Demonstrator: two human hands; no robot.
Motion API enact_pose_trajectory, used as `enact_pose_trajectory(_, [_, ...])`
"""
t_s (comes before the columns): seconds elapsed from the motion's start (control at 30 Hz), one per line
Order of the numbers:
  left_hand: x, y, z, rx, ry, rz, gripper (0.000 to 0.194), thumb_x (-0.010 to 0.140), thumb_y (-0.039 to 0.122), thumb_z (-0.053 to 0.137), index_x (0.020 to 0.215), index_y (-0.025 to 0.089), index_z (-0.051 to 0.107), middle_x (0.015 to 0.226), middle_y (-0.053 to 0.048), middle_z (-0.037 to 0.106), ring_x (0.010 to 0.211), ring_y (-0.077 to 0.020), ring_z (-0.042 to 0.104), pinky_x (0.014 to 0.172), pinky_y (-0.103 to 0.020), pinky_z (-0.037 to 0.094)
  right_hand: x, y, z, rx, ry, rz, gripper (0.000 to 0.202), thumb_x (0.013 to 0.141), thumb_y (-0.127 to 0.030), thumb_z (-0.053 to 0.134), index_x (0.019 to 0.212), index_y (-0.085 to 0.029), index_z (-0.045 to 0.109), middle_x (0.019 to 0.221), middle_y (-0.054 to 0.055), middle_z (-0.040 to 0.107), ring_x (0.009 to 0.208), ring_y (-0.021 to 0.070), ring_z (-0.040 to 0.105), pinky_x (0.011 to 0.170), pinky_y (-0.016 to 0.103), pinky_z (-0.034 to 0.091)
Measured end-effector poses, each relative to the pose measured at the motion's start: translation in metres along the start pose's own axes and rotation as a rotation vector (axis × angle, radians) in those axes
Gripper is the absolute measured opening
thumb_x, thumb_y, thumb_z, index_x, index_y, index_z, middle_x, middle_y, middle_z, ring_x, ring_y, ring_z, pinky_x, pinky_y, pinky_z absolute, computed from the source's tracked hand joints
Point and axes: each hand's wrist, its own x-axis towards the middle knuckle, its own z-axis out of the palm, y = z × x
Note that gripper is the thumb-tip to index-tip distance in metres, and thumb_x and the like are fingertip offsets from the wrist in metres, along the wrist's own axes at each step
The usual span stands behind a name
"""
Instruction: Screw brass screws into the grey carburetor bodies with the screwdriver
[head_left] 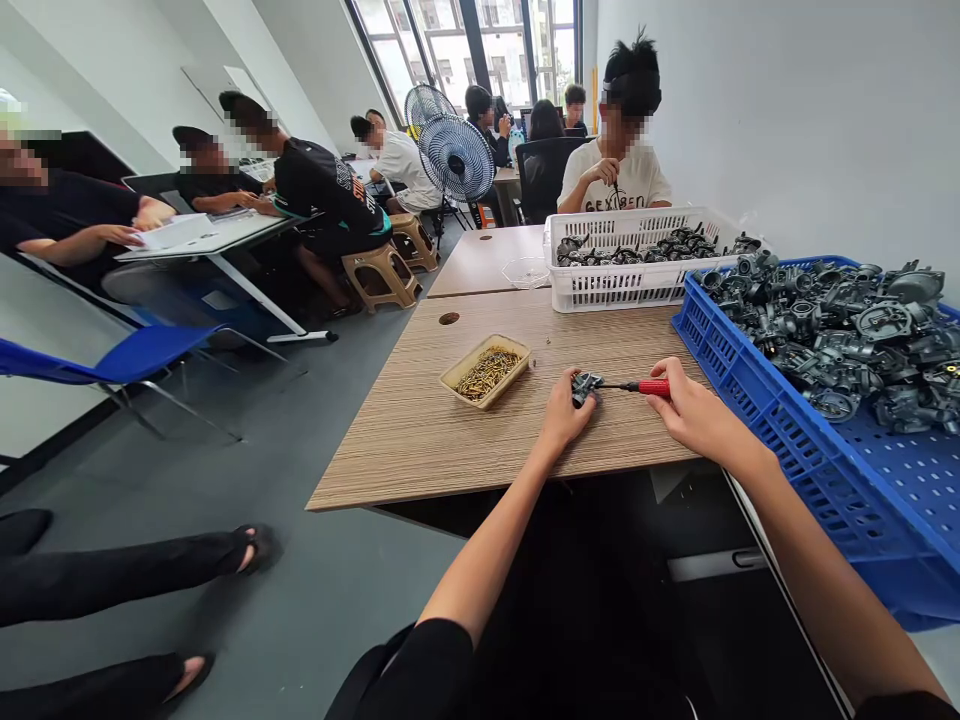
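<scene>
My left hand [568, 411] is closed around a small grey metal carburetor [586, 384], holding it just above or on the wood-grain table. In my right hand [686, 405] is a screwdriver [651, 386] with a red and black handle, lying nearly level. Its dark shaft points left, and its tip meets the carburetor's right side; the exact contact spot is too small to make out. Left of my left hand, a shallow beige tray [480, 402] holds many small brass-coloured parts.
A blue crate [810, 440] heaped with carburetors stands at the right, close to my right forearm. Behind the table [397, 440] a white basket [622, 292] holds more, with a co-worker [616, 180] seated beyond it. Fans [456, 158] and other seated people are further back.
</scene>
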Motion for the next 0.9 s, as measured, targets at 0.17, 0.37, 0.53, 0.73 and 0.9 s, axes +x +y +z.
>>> enact_pose_trajectory(0.17, [0.0, -0.001, 0.001, 0.003, -0.004, -0.001, 0.045, 0.086, 0.021, 0.062, 0.129, 0.022, 0.05, 0.119, -0.01, 0.068, 0.113, -0.0257, 0.065, 0.104, -0.042, 0.05, 0.0, -0.013, -0.001, -0.248, 0.014, 0.151, 0.024, 0.103, -0.043, 0.041, 0.115, -0.022, 0.047, 0.098, 0.013, 0.073, 0.086, 0.0312, 0.072, 0.065, 0.033, 0.041])
enact_pose_trajectory(0.37, [0.0, 0.0, 0.0, 0.017, -0.01, -0.013, 0.047, 0.085, 0.02, 0.062, 0.13, 0.021, 0.051, 0.117, -0.01, 0.068, 0.11, -0.0256, 0.065, 0.102, -0.042, 0.05, 0.0, -0.019, -0.005, -0.36, -0.028, 0.216, 0.031, 0.104, -0.049, 0.039, 0.112, -0.021, 0.05, 0.09, 0.014, 0.073, 0.082, 0.0325, 0.072, 0.063, 0.032, 0.038])
enact_pose_trajectory(0.53, [0.0, 0.002, -0.002, 0.022, -0.023, -0.019, 0.046, 0.085, 0.021, 0.061, 0.13, 0.021, 0.051, 0.114, -0.008, 0.069, 0.106, -0.0246, 0.065, 0.099, -0.04, 0.05, -0.003, -0.008, -0.007, -0.097, -0.055, 0.069, 0.019, 0.103, -0.036, 0.044, 0.117, -0.024, 0.043, 0.108, 0.01, 0.073, 0.093, 0.0275, 0.071, 0.067, 0.03, 0.04])
enact_pose_trajectory(0.73, [-0.001, 0.002, -0.002, 0.024, -0.036, -0.021, 0.045, 0.085, 0.021, 0.061, 0.13, 0.022, 0.051, 0.11, -0.007, 0.069, 0.103, -0.0243, 0.065, 0.097, -0.039, 0.05, -0.002, -0.013, -0.003, -0.197, 0.02, 0.068, 0.016, 0.103, -0.036, 0.043, 0.112, -0.023, 0.045, 0.103, 0.01, 0.073, 0.089, 0.0272, 0.071, 0.063, 0.03, 0.035])
enact_pose_trajectory(0.9, [-0.001, 0.001, -0.001, 0.014, -0.04, -0.015, 0.046, 0.085, 0.021, 0.061, 0.13, 0.021, 0.05, 0.112, -0.008, 0.069, 0.103, -0.0245, 0.064, 0.098, -0.04, 0.049, 0.0, -0.025, -0.001, -0.413, 0.004, 0.194, 0.03, 0.105, -0.049, 0.04, 0.113, -0.021, 0.049, 0.086, 0.011, 0.073, 0.078, 0.0292, 0.071, 0.059, 0.03, 0.03])
